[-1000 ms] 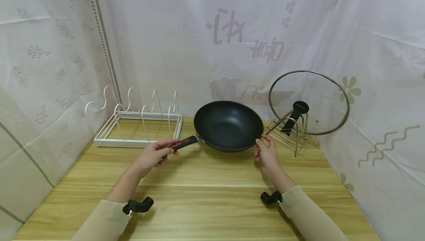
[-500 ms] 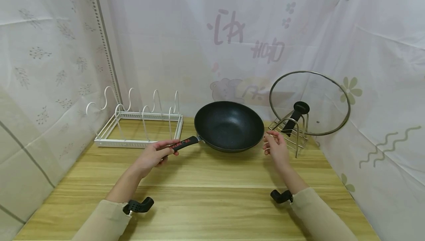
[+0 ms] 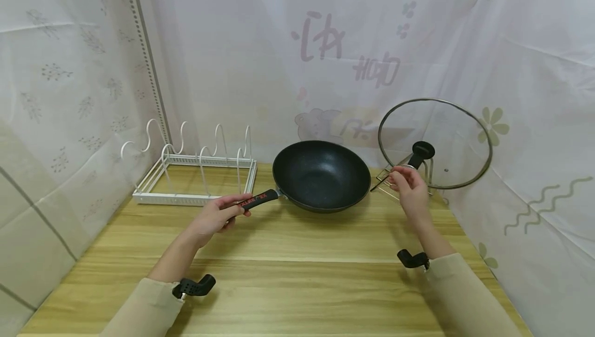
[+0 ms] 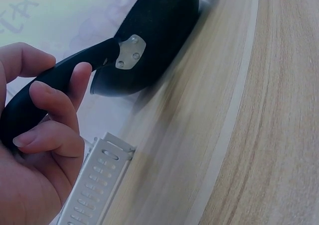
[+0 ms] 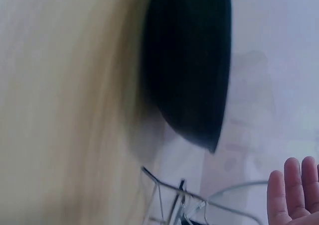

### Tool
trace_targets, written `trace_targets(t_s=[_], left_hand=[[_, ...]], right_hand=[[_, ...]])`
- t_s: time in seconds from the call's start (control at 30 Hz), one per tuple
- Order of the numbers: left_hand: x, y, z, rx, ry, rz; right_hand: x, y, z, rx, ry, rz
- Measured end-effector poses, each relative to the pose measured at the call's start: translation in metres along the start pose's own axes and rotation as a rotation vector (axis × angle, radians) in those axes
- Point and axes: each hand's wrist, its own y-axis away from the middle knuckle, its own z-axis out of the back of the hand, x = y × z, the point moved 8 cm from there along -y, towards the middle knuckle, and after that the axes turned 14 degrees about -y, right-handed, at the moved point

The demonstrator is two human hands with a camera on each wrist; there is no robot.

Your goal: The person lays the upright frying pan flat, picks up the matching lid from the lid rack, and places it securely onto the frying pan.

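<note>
A black wok (image 3: 321, 176) is at the table's middle. My left hand (image 3: 215, 219) grips its handle (image 4: 102, 53), thumb and fingers curled around it in the left wrist view. Over on the right, my right hand (image 3: 412, 192) is in the air with nothing in it; its fingers (image 5: 294, 195) look straight in the right wrist view. Behind that hand a glass lid (image 3: 446, 125) with a steel rim leans upright in a small wire stand (image 3: 387, 188). The lid's black knob (image 3: 423, 150) shows just above my fingers; part of the stand is hidden behind the hand.
A white metal rack (image 3: 172, 201) with tall curved wire dividers stands at the back left, near the handle. Printed curtains (image 3: 260, 48) close off the back and sides of the wooden table (image 3: 297, 285).
My right hand has come off the wok's rim and moved right and up to the lid and its stand. The left hand and the wok have stayed in place.
</note>
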Motion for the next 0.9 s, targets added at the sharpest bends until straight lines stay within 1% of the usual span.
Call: trace_targets(t_s=[0.07,0.17,0.37,0.47,0.6,0.67,0.83,0.9], left_hand=[[0.0,0.0,0.0,0.0,0.004,-0.001],[0.001,-0.001,0.0,0.0,0.005,0.001],[0.004,-0.002,0.0,-0.009,0.002,0.021],[0.003,-0.002,0.0,-0.005,-0.001,0.017],[0.004,-0.002,0.001,-0.004,-0.005,0.016],[0.005,-0.002,0.001,-0.01,-0.002,0.026],[0.004,-0.003,0.001,-0.007,-0.005,0.027],[0.004,-0.003,0.0,-0.007,-0.005,0.028]], right_hand=[[0.005,-0.006,0.01,-0.026,0.021,0.027],[0.009,-0.015,0.025,-0.067,0.046,0.039],[0.013,-0.026,0.053,-0.177,0.068,0.016],[0.013,-0.031,0.067,-0.224,0.09,0.001],[0.012,-0.038,0.083,-0.273,0.174,-0.017],[0.012,-0.041,0.09,-0.291,0.215,-0.034],[0.005,-0.045,0.106,-0.322,0.311,-0.092],[0.001,-0.046,0.112,-0.331,0.37,-0.129]])
